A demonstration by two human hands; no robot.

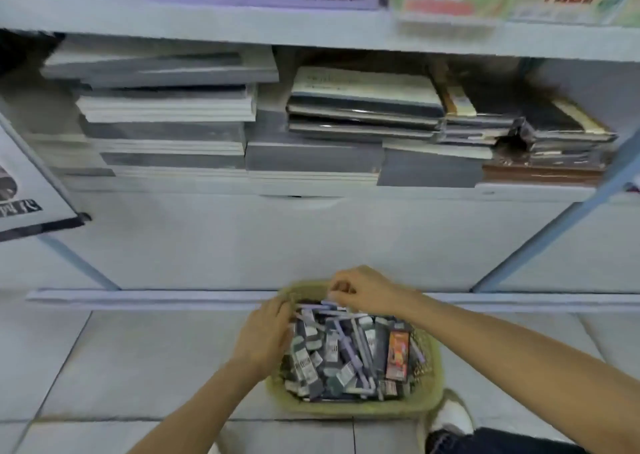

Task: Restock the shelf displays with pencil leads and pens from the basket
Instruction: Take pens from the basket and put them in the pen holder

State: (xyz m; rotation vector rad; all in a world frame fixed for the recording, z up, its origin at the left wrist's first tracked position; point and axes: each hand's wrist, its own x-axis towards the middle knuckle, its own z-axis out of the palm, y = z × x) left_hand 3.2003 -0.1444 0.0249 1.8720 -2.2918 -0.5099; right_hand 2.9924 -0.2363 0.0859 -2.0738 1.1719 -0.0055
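While the basket (349,410) sits on the floor (138,360), close against the foot of the shelf (311,31), both hands are down in it.

Right hand (367,289): at the far rim, fingers curled, pinching what looks like the end of a lilac pen (332,302). The blur stops me being surer.

Left hand (265,336): at the left side, fingers pushed in among the stock. Cannot tell whether it grips anything or only steadies the pile.

Stock: all of it is in the basket, heaped loose.
- Lead packs (304,360): small, flat, grey and white, lying at all angles.
- Pens (346,343): slim and lilac, threaded across and under the packs.
- One orange pack (398,349) lies at the right.

Handling, my judgement:
- Everything here is light, so weight is no issue.
- The packs look glossy and likely slide on one another. They are rigid enough to pinch by the long edges.
- Leads are brittle inside, so place the packs and do not drop or squeeze them hard.
- Pens are stiff and thin and roll easily. Take one mid-barrel, not by the tip.
- Draw a pen out along its own length so it does not lever packs over the rim.
- Gathering several pens parallel in one fist should be quicker than singles.

The shelf above holds stacked notebooks (166,107). No pen or lead display shows in view.
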